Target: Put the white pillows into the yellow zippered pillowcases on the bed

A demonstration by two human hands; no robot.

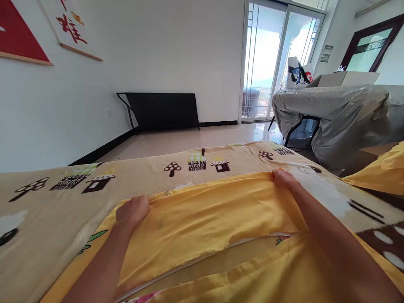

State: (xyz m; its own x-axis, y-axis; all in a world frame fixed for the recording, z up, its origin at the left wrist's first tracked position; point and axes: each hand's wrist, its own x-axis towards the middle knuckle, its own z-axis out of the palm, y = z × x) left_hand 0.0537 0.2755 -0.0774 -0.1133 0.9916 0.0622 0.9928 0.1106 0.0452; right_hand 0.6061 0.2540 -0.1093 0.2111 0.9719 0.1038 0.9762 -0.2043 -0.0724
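A yellow pillowcase (pixel 202 214) lies spread over a beige patterned blanket (pixel 142 179), its far edge stretched between my two hands. My left hand (pixel 134 210) is closed on the far left part of that edge. Farther right, my right hand (pixel 283 178) grips the far right corner, fingers folded over the cloth. Nearer to me the cloth parts in a long opening with a frayed edge, and a paler yellow layer shows inside. A green leaf print appears by my left wrist, and a bit of pink print at the bottom edge.
More yellow cloth (pixel 378 172) is heaped at the right. Beyond the blanket, a folded black table (pixel 160 110) leans against the wall. A table under a grey plastic cover (pixel 334 103) carries an open box (pixel 347 78) and a printed bag (pixel 296 72). Sliding glass doors (pixel 280 54) stand at the back.
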